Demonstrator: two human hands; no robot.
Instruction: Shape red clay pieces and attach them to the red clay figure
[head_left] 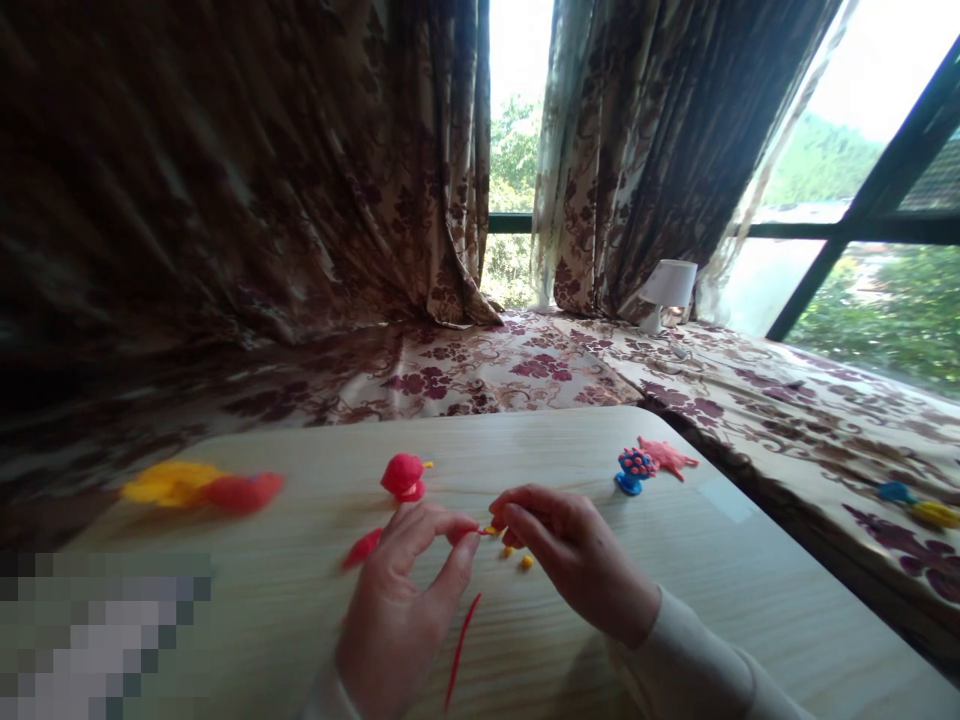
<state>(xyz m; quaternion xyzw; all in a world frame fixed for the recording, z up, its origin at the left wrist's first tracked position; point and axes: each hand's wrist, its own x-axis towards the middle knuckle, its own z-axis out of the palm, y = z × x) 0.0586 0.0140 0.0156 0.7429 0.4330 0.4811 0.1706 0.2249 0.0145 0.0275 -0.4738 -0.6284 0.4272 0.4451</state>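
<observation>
My left hand (pixel 412 595) pinches a tiny red clay piece (pixel 484 532) between thumb and forefinger. Fingertip to fingertip with it, my right hand (pixel 570 550) is closed on a small yellow clay bit (pixel 492 530), partly hidden by the fingers. Just below lie small yellow clay balls (pixel 527 563). A thin red clay strand (pixel 462 650) rests on the table between my wrists. Behind my left hand stands a red clay figure (pixel 403 476) with a yellow tip sticking out, and a red clay lump (pixel 363 549) is partly covered by that hand.
Yellow clay (pixel 174 484) and a red clay lump (pixel 244 491) sit at the left of the wooden table (pixel 315 460). At the back right are a blue clay piece with pink dots (pixel 636 466) and flat pink clay (pixel 670 457). A white lamp (pixel 670 284) stands beyond, near the window.
</observation>
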